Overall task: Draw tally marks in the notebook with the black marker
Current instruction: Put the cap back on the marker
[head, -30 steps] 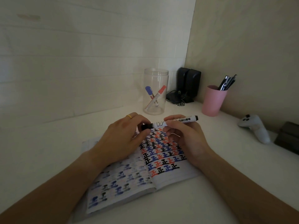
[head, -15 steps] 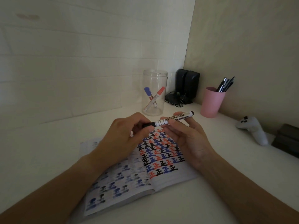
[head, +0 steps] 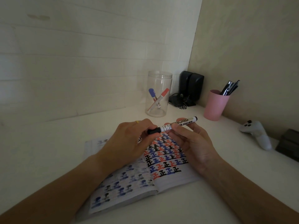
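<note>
An open notebook (head: 171,180) lies on the white desk, its right page filled with rows of black, blue and red tally marks, its left page showing faint bleed-through. Above it I hold the black marker (head: 176,125) almost level, a white barrel with a black cap at its left end. My left hand (head: 129,143) pinches the cap end. My right hand (head: 192,141) grips the barrel from below, palm turned up. Both hands hover over the upper part of the notebook and hide part of it.
A clear jar (head: 159,94) holding a blue and a red marker stands behind the notebook. Black speakers (head: 191,88) sit in the corner, a pink cup of pens (head: 216,105) to their right. A white game controller (head: 257,135) and a dark box (head: 289,144) lie at the right.
The marker has tilted, its right end rising slightly. My right hand has rolled palm-up under the barrel. My left hand stays pinched on the cap end.
</note>
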The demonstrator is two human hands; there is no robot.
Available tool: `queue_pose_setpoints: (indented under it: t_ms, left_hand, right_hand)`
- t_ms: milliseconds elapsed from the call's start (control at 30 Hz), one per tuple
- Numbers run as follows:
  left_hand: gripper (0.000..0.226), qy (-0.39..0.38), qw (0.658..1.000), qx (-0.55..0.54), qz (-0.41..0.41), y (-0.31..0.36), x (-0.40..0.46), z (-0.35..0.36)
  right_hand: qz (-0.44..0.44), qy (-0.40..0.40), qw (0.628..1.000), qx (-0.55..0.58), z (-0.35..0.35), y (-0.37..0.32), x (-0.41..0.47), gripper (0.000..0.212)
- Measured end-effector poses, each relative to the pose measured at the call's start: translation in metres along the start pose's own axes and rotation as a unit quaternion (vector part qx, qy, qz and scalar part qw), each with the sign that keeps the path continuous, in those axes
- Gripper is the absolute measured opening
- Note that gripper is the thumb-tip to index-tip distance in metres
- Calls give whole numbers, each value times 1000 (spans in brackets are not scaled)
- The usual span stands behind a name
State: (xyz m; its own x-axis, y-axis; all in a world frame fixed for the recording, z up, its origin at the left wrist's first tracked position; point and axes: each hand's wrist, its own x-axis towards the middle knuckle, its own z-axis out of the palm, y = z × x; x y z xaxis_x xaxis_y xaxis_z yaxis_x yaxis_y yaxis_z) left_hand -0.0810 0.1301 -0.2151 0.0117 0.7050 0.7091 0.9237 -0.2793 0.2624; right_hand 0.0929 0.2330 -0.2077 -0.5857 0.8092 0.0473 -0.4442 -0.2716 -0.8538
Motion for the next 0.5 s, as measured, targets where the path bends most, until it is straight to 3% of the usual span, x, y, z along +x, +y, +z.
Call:
queue_pose_setpoints:
  t_ms: [333, 500]
  left_hand:
    - [41, -25, 998, 51, 14, 0, -3, 1]
    - [22, 8, 997, -52, -49, 6, -2, 0]
  right_hand:
    - [-20, 3, 999, -33, 2, 3, -5, 54]
    - [-37, -2, 998, -58, 1, 1, -6, 40]
